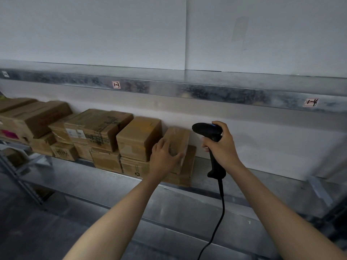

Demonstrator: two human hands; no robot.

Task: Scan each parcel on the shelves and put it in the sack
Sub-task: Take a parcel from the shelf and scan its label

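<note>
I'm on the head view. The left hand (165, 158) is out on the shelf (244, 194) and grasping the parcel (178, 139): its fingers curl over the parcel's left edge and the thumb stretches across the front towards the lower right corner. The parcel is a small brown carton standing upright at the right end of the row, wrapped in clear tape. It sits on a flatter box (190, 162) underneath, with its back near the wall (262, 143).

The right hand (221, 147), just right of the left, is clenched round the handle of the black scanner (208, 129), with the thumb up over the top of the grip. The scanner's head points left at the parcel's upper right corner, close beside it with a narrow gap showing between them. Its cable (219, 212) drops from the butt of the handle below the right hand and runs down between my two forearms to the bottom edge.

Left of the left hand, more brown boxes (139, 137) are stacked two high along the shelf, the nearest pressed against the parcel's left side. Further left they get blurry, so I can't read their printing.

Above both hands runs a metal rail (206, 92) carrying two small handwritten labels (116, 84).
</note>
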